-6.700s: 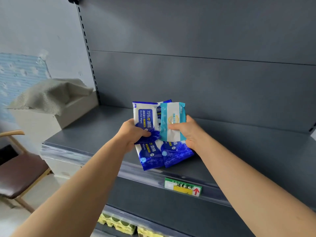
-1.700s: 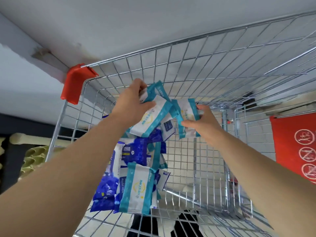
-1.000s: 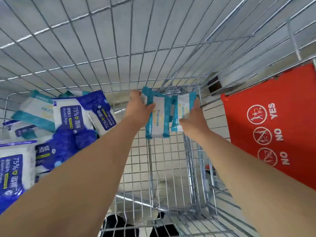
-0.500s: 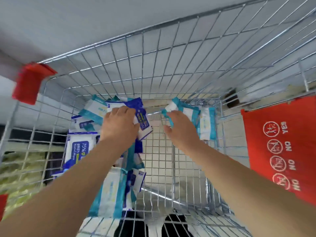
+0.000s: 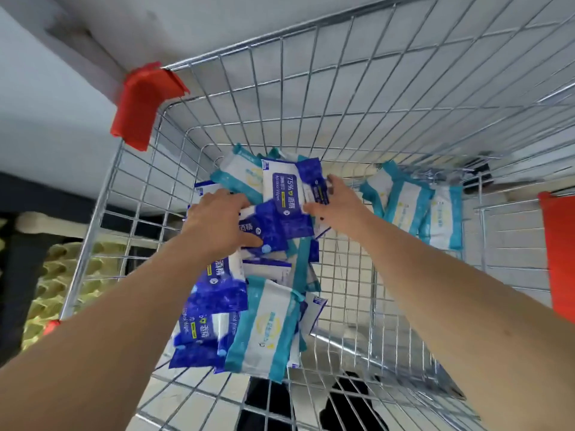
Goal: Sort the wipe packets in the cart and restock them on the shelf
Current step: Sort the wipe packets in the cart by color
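Upright, three teal packets [image 5: 404, 206] lean at right; right hand [image 5: 337, 206] pinches one blue packet [image 5: 280, 191], lengthwise away; left hand [image 5: 214, 225] clutches a darker packet [image 5: 270, 231].

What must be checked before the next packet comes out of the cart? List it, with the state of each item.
1. Both hands inside the cart: ok, left hand and right hand are on the pile.
2. Teal packets set apart by the right wall: ok.
3. Pile fully sorted: not ok, blue and teal overlap there.
4. Right hand's hold on the blue packet: cannot tell.
5. Left hand's hold: cannot tell.
6. Shelf in view: not ok.
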Demonstrator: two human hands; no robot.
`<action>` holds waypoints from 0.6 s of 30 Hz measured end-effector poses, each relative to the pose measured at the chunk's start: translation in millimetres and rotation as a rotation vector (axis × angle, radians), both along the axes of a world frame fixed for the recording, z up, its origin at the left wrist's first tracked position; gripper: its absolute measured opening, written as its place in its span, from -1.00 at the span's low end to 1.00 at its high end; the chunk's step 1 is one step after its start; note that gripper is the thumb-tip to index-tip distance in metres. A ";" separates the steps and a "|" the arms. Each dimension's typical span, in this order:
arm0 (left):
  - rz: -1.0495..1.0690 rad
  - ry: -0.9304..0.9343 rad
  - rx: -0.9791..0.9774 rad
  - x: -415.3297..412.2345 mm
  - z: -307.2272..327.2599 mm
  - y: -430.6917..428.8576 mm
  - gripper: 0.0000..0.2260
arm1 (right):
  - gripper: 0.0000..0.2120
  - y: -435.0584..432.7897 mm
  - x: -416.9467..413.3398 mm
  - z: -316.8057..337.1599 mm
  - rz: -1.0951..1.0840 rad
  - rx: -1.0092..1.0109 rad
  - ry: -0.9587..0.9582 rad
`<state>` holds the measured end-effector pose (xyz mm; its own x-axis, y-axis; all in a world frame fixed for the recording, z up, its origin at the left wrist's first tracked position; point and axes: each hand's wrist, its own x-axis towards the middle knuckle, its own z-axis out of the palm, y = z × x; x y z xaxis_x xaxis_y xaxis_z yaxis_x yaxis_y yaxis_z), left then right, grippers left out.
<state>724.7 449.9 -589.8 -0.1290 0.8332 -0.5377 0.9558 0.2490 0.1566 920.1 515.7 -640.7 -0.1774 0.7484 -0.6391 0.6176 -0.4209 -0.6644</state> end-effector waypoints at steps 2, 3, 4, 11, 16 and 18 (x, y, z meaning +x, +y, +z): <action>0.076 -0.085 0.036 -4.9 -2.7 -0.7 -0.48 | -0.15 3.6 0.5 -2.9 -0.046 -0.071 0.017; 0.125 -0.136 0.061 -6.7 -2.5 -1.2 -0.51 | -0.11 5.1 0.6 -3.8 -0.067 -0.097 0.031; 0.181 -0.187 0.092 -8.2 -0.6 -1.7 -0.55 | -0.07 6.5 -0.2 -4.9 -0.080 -0.113 0.024; 0.294 -0.315 0.428 -10.6 33.0 3.2 -0.72 | -0.59 3.8 6.1 2.6 -0.174 -0.090 0.016; 0.274 -0.365 0.646 -19.6 58.2 8.6 -0.72 | -0.47 -0.7 0.4 29.6 -0.262 0.131 0.059; 0.231 -0.321 0.530 -23.4 61.8 8.9 -0.71 | -0.49 -2.2 -6.0 39.5 -0.211 0.066 0.117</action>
<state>701.3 458.7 -528.0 -0.2375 0.9659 -0.1035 0.7727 0.2525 0.5824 914.0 513.4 -601.2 -0.0830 0.8161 -0.5719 0.4379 -0.4857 -0.7566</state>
